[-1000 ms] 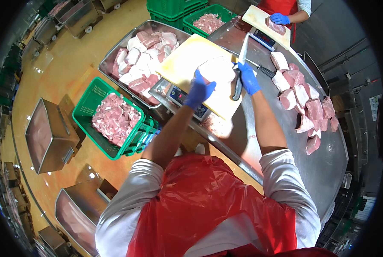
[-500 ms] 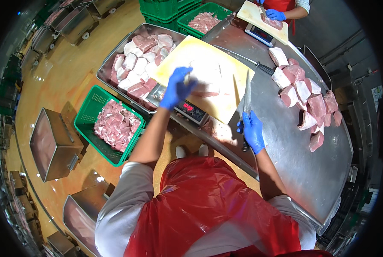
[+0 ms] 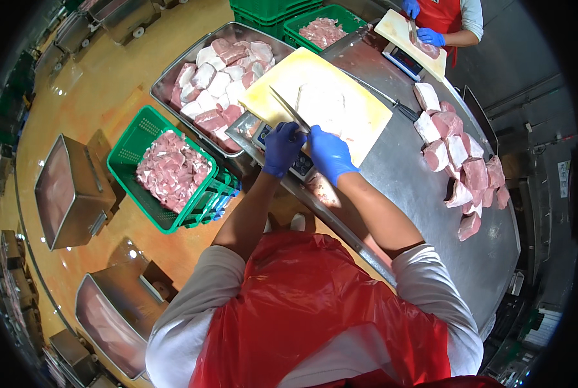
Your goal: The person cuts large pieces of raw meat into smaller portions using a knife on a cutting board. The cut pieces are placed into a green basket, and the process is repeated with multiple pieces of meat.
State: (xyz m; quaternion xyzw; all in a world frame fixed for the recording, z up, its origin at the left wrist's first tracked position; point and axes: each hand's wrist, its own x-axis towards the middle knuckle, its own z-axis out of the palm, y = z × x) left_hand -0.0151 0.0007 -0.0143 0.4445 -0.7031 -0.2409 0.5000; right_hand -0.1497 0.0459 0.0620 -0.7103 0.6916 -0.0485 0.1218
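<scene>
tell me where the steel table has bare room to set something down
Between the board and the meat pile, nearer than the rod, the table is bare, widening toward its near right end. Crowded: the board, with meat, knife, left hand and right hand.

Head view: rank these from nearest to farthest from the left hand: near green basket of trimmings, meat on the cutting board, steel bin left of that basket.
From the left hand:
1. Meat on the cutting board: just ahead, to the right.
2. Green basket: to the left.
3. Steel bin: farther left, on the floor.
</scene>
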